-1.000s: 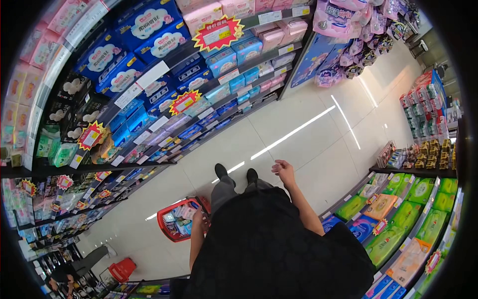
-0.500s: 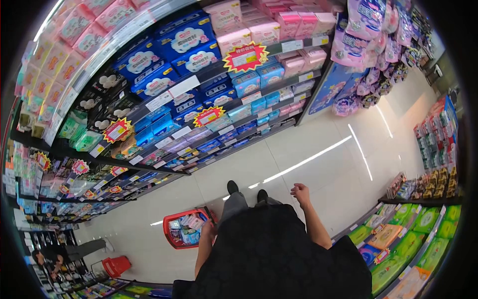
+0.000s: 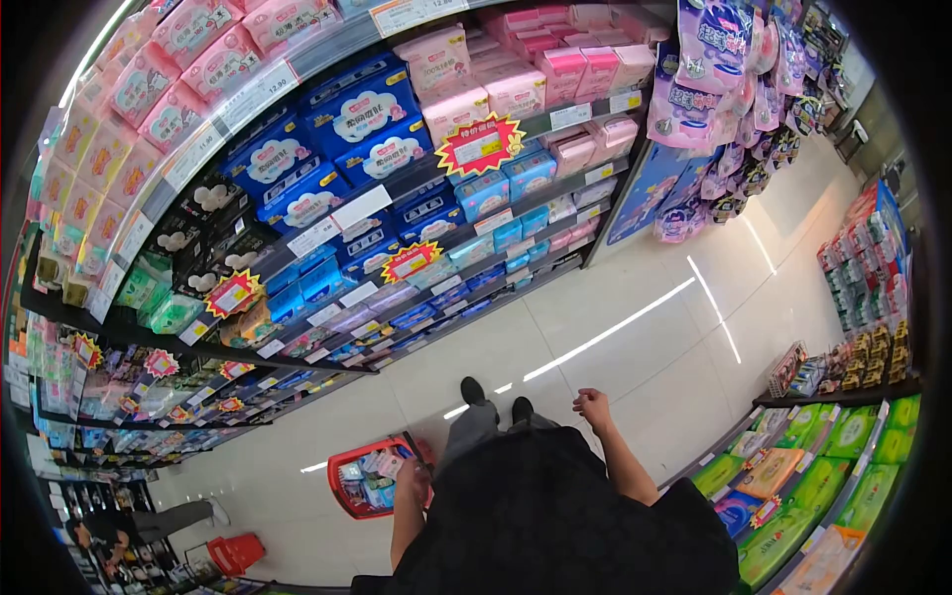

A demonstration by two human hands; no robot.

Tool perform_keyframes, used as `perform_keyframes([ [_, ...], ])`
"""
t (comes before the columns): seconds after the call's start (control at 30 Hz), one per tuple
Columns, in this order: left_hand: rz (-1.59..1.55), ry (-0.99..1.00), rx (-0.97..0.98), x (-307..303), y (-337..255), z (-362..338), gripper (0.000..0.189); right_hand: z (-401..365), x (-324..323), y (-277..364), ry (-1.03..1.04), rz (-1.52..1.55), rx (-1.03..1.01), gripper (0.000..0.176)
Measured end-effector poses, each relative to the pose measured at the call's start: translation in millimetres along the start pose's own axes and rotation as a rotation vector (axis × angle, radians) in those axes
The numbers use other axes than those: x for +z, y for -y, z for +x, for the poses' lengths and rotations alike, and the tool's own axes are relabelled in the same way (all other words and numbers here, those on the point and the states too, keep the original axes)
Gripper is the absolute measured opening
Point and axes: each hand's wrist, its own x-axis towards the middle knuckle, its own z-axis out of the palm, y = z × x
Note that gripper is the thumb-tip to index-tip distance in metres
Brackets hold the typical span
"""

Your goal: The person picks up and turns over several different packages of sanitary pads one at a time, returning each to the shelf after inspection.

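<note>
My left hand point(image 3: 413, 480) is at the right side of a red shopping basket point(image 3: 344, 460), fingers closed around its handle, which is mostly hidden. Inside the basket lie several packaged goods point(image 3: 373, 481), mainly blue and white with some pink. My right hand point(image 3: 592, 407) hangs over the floor on the other side of my body. Its fingers are loosely bent, a little apart, with nothing in them.
Tall shelves hold pink packs point(image 3: 516, 89) and blue packs point(image 3: 359, 111). Purple bags point(image 3: 699, 84) hang at the shelf end. Green packs point(image 3: 793, 540) fill a low shelf on the right. A person point(image 3: 119, 521) is at lower left near another red basket point(image 3: 236, 553).
The view has shifted slightly. My feet, the basket with my left hand, and my right hand all appear a little lower in the picture. Both hands keep much the same pose.
</note>
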Motion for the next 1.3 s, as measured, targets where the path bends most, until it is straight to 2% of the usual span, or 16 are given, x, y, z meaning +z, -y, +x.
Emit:
perform_keyframes([
  [0.1,0.084,-0.092,-0.012,4.2,-12.4,3.6,0.022,0.9,2.8,5.6,-0.021,-0.010,0.045,0.034],
  [0.13,0.093,-0.004,0.044,-0.1,-16.4,6.6,0.027,3.4,4.8,10.7,-0.017,-0.013,0.034,0.034],
  [0.27,-0.094,0.041,-0.079,-5.5,-54.0,9.6,0.029,13.7,11.1,35.1,-0.041,-0.026,-0.004,0.033],
  [0.37,-0.032,0.190,-0.090,-8.1,-81.4,22.8,0.032,26.6,22.3,62.3,-0.060,-0.062,-0.022,0.033],
  [0.4,0.047,0.334,-0.114,-5.5,-90.0,28.1,0.031,29.5,23.3,70.9,-0.068,-0.082,-0.026,0.033],
  [0.5,-0.004,0.418,-0.126,17.0,-102.4,45.7,0.026,42.2,35.9,94.4,-0.093,-0.107,-0.066,0.033],
  [0.6,-0.002,0.632,-0.123,21.7,-92.8,104.9,0.023,49.3,52.2,115.3,-0.101,-0.101,-0.116,0.033],
  [0.63,-0.002,0.694,-0.127,19.2,-92.8,104.6,0.022,44.4,59.7,125.1,-0.086,-0.104,-0.131,0.034],
  [0.73,0.030,0.605,-0.171,18.6,-100.4,96.5,0.022,38.1,76.6,190.6,-0.058,-0.099,-0.217,0.034],
  [0.77,0.066,0.586,-0.179,17.8,-102.4,96.3,0.022,43.7,78.4,208.5,-0.055,-0.111,-0.307,0.033],
  [0.83,0.332,0.665,0.110,8.3,-92.6,117.5,0.020,52.2,78.9,252.1,-0.052,-0.123,-0.476,0.031],
  [0.9,0.401,0.630,0.299,14.1,-88.6,97.9,0.021,45.8,75.4,314.4,-0.053,-0.103,-0.600,0.029],
  [1.03,0.425,0.472,0.305,32.8,-79.1,74.6,0.023,19.0,60.7,421.0,-0.044,-0.075,-0.725,0.029],
  [1.2,0.426,0.343,0.329,83.1,-57.6,41.7,0.027,9.2,42.5,467.6,0.062,0.089,-0.874,0.027],
  [1.3,0.460,0.309,0.398,119.6,-32.6,24.9,0.029,13.6,31.6,478.4,0.217,0.175,-0.867,0.029],
])
